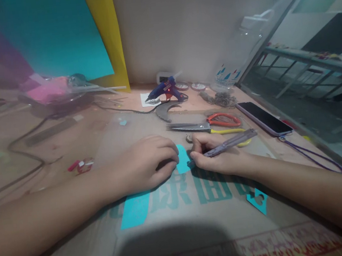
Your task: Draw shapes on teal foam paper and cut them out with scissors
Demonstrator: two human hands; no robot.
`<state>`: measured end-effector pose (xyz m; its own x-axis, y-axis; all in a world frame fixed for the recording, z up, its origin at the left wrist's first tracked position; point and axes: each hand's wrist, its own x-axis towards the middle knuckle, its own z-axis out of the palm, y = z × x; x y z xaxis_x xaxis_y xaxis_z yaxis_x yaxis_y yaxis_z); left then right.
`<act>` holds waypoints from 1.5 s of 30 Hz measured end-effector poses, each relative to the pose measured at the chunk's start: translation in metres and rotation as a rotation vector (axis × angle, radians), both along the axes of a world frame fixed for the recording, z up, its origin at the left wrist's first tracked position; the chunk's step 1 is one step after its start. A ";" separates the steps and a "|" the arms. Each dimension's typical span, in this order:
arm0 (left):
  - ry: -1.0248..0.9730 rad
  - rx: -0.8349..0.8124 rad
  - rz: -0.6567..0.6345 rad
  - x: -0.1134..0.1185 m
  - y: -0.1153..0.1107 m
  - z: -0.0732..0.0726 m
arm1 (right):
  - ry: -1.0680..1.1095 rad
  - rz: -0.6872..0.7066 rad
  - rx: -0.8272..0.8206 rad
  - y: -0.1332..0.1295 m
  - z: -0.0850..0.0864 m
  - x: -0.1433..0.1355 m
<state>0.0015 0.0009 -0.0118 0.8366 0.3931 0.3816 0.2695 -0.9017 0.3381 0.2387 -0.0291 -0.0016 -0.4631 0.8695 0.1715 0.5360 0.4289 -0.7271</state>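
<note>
A small piece of turquoise paper (182, 158) lies on the worktop between my hands. My left hand (154, 161), fingers curled and close together, holds its left edge. In my right hand (213, 154) is a purple-grey pen (231, 142), gripped with the fingers closed and the tip at the paper's right edge. A larger turquoise paper strip (135, 210) lies partly under my left wrist. Below my right forearm sits a turquoise offcut (259, 201) with a shape cut out of it. Just beyond the right hand are scissors (189, 127) with red and yellow handles.
A blue glue gun (166, 89) with a red light stands at the back, its cable running left. A phone (265, 117) with a purple strap lies on the right. Coloured sheets (69, 36) lean at the back left, beside a bowl (58, 98) of pink material.
</note>
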 end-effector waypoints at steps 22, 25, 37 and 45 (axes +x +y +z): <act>0.015 0.004 0.014 0.000 0.000 0.000 | 0.277 -0.165 -0.100 -0.006 0.003 -0.004; 0.007 0.008 0.010 0.000 0.000 0.000 | 0.167 -0.132 -0.078 -0.004 0.002 -0.004; -0.009 0.020 0.001 0.000 0.001 -0.002 | -0.012 -0.007 -0.021 -0.003 0.003 -0.003; -0.009 0.019 0.010 0.000 0.001 -0.002 | -0.042 -0.006 -0.025 -0.002 0.003 -0.003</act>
